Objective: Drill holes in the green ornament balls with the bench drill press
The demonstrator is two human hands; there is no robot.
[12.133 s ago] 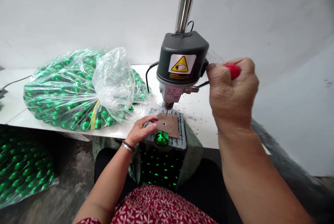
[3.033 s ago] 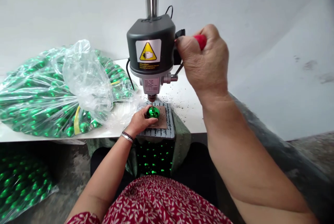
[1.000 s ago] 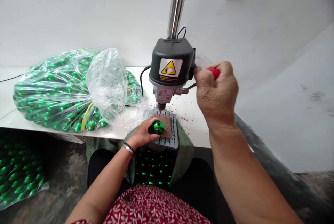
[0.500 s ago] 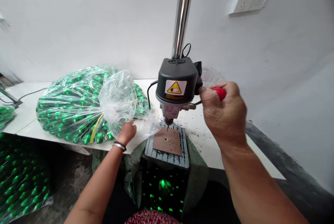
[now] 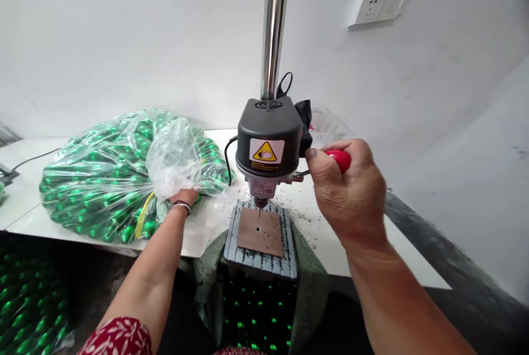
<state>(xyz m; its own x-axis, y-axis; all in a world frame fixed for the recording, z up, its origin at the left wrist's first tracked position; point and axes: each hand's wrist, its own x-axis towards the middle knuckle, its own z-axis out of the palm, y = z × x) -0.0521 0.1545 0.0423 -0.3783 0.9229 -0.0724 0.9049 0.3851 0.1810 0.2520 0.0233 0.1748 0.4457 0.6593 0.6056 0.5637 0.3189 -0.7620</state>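
Observation:
My right hand is wrapped round the red-knobbed lever at the side of a small black drill press. Beneath its bit, a brown square plate with a hole lies on the grey slotted base, dotted with dark shavings. My left hand reaches into the opening of a clear plastic bag of shiny green balls. Plastic covers its fingers, and a bit of green shows beside them; whether they grip anything is hidden.
Dark shavings lie on the white table right of the base. Green cloth hangs around an opening with green balls below the press. Another bag of green balls is at the lower left. A socket is on the wall.
My left hand has moved left and deeper into the bag's plastic, so its fingers are now covered. My right hand stays on the lever. The camera view has shifted slightly.

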